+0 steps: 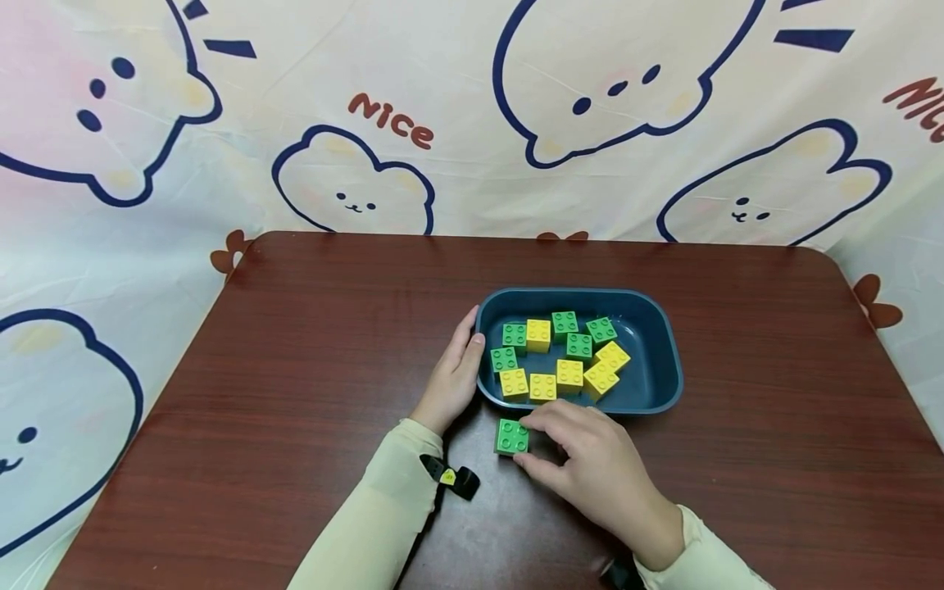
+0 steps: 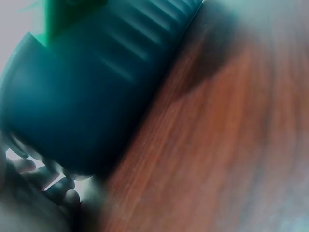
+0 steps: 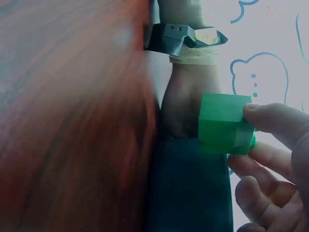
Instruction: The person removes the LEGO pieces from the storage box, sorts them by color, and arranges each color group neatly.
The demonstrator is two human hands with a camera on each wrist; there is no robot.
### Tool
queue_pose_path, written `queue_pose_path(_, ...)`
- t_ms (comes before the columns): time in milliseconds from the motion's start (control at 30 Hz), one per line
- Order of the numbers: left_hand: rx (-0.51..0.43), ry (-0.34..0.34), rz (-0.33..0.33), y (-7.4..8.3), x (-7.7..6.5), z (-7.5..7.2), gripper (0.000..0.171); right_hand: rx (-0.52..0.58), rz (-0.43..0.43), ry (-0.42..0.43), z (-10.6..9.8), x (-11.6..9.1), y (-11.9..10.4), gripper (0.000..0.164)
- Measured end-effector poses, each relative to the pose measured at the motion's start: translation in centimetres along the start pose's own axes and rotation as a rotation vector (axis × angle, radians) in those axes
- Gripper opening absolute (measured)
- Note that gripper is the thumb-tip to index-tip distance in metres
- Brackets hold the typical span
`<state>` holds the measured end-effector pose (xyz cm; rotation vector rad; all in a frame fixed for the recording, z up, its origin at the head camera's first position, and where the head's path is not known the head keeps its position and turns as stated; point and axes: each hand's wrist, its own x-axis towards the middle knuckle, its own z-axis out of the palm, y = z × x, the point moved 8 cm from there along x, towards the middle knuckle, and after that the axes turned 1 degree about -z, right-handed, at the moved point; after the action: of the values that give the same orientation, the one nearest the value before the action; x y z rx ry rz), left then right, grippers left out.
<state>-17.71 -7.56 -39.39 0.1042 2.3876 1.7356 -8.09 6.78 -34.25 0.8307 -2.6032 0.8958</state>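
A blue tray (image 1: 656,348) holds several green and yellow toy building blocks, such as a green block (image 1: 565,322) and a yellow block (image 1: 542,387). My left hand (image 1: 452,373) grips the tray's left end, thumb at the rim and fingers along the outer wall. Between thumb and fingertips my right hand (image 1: 593,459) pinches a green toy building block (image 1: 512,437), studs facing up, in front of the tray. The right wrist view shows that green block (image 3: 224,124) held off the table.
The tray stands on a dark brown wooden table (image 1: 295,393). Behind the table hangs a pale cloth (image 1: 465,188) printed with cartoon outlines. A black wrist strap (image 1: 460,482) sits on the left sleeve.
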Motion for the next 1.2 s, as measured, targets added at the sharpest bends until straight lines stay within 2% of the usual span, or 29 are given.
queue_pose_path(200, 0.000, 0.002, 0.004, 0.0, 0.1, 0.0, 0.047, -0.024, 0.014, -0.010, 0.7, -0.2, 0.4, 0.031)
queue_pose_path(500, -0.001, 0.004, 0.010, 0.2, 0.0, -0.1, 0.047, -0.130, -0.004, -0.022, 2.0, -0.7, 0.8, 0.030)
queue_pose_path(1200, -0.013, 0.003, 0.015, 0.0, 0.0, 0.0, 0.047, -0.138, 0.038, -0.097, 2.9, -0.9, 1.2, 0.029)
